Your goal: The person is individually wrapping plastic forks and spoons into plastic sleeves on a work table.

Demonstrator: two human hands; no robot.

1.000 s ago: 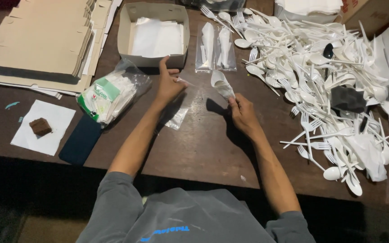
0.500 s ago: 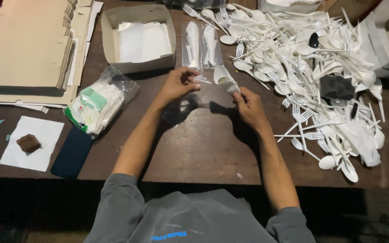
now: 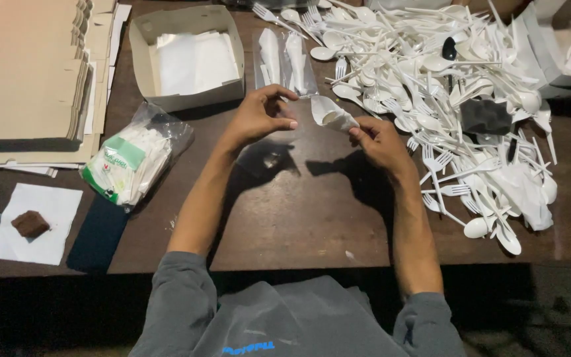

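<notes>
Over the middle of a dark wooden table point(image 3: 299, 218), my right hand point(image 3: 379, 140) pinches the lower end of a clear plastic sleeve point(image 3: 330, 112) with a white napkin and cutlery inside. My left hand point(image 3: 259, 116) is curled beside the sleeve's other end, thumb and fingers touching the clear film. Just beyond my hands lie two filled clear sleeves point(image 3: 284, 56), side by side. A big heap of white plastic forks and spoons point(image 3: 444, 86) spreads to the right.
An open cardboard box point(image 3: 186, 56) lined with white paper sits at the back left. A stack of flat cardboard point(image 3: 28, 73) fills the far left. A bag of napkins point(image 3: 133, 162), a dark phone point(image 3: 99, 231) and a brown piece on white paper point(image 3: 31, 223) lie left.
My hands have drawn closer together and nearer to me. The sleeve, first stretched out between them, is now gathered at my right hand.
</notes>
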